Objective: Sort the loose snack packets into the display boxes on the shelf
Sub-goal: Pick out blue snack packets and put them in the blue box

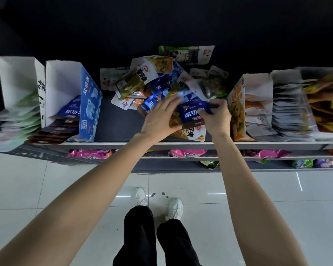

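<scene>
Reaching into a heap of loose snack packets (161,83) on the shelf (181,143), a person's right hand (217,120) pinches a blue packet (192,114) while the left hand (160,118), fingers spread, lies flat on the pile just beside it; left of the left hand stands a blue display box (89,104) part-filled with matching packets, and right of the right hand an orange display box (237,110), fuller

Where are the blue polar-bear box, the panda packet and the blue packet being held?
blue polar-bear box (90,104), head view, printed side panel.
panda packet (186,54), head view, its front.
blue packet (192,114), head view, blue front between the hands.
</scene>
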Motion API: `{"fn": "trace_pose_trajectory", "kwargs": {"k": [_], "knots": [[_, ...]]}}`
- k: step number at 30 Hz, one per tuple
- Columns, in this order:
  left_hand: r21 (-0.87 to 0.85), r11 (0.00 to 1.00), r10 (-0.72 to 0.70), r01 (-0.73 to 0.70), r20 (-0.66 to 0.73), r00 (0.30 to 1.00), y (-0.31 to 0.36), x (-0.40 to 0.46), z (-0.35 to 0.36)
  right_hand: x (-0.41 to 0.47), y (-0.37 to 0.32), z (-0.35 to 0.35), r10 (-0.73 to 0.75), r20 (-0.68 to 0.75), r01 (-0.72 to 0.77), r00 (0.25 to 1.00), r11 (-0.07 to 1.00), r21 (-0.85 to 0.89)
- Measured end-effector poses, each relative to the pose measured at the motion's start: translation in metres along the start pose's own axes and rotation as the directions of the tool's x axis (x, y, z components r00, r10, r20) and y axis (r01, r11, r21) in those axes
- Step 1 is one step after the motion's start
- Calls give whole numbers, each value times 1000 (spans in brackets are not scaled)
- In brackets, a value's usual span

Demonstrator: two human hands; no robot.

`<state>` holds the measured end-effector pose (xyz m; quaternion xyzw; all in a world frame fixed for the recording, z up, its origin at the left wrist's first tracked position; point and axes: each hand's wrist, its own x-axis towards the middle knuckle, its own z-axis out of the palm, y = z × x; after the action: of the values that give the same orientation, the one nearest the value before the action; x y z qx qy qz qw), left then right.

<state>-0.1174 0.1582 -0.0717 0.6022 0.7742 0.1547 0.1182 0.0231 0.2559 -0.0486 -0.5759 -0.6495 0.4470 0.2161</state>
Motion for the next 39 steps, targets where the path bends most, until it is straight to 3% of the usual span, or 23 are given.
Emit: {"fn": "trace_pose_trajectory", "kwargs": {"k": [2, 4, 7, 10, 12, 14, 16, 18, 21, 23, 27, 30, 33, 37, 39], "knots": [[-131, 986, 96, -107, -86, 992, 4, -4, -12, -14, -13, -11, 69, 83, -85, 994, 974, 208], [-313, 940, 102, -140, -134, 986, 5, -13, -24, -30, -28, -22, 126, 234, -209, 964, 903, 376], [-584, 810, -138, 58, -93, 986, 6, -29, -47, -58, -54, -41, 98, 400, -339, 911, 729, 595], [-811, 525, -360, 257, 62, 931, 10, -41, -76, -83, -71, -55, 70, 349, -302, 934, 676, 672], [-880, 370, -414, 298, 131, 901, 12, -50, -92, -101, -81, -59, 67, 258, -220, 964, 747, 627], [-898, 299, -461, 323, 161, 873, 12, -58, -104, -118, -87, -57, 3, 151, -80, 988, 859, 505], [-889, 328, -495, 319, 126, 860, 9, -66, -111, -133, -92, -47, -164, 79, 137, 983, 952, 272], [-835, 472, -503, 281, 7, 864, 8, -76, -118, -145, -100, -28, -287, 144, 274, 947, 956, 106], [-488, 862, -305, 138, -281, 910, 11, -97, -125, -157, -122, 0, -256, 335, 221, 907, 965, 138], [-242, 969, -146, 48, -404, 903, 17, -113, -130, -161, -135, 16, -235, 361, 159, 902, 961, 228], [-154, 985, 14, -81, -389, 921, 0, -130, -135, -162, -156, 37, -119, 185, 35, 975, 915, 403], [-343, 939, -109, -39, -401, 909, -35, -137, -158, -151, -164, 49, -96, 227, 3, 969, 924, 382], [-528, 844, -311, 91, -345, 885, -76, -135, -195, -141, -179, 69, -217, 289, 132, 932, 949, 288], [-530, 830, -306, 175, -171, 937, -127, -112, -233, -132, -209, 107, -441, 342, 419, 830, 897, 140], [-521, 831, -343, 193, -208, 916, -145, -105, -242, -126, -219, 129, -528, 323, 531, 785, 843, 89]]}}
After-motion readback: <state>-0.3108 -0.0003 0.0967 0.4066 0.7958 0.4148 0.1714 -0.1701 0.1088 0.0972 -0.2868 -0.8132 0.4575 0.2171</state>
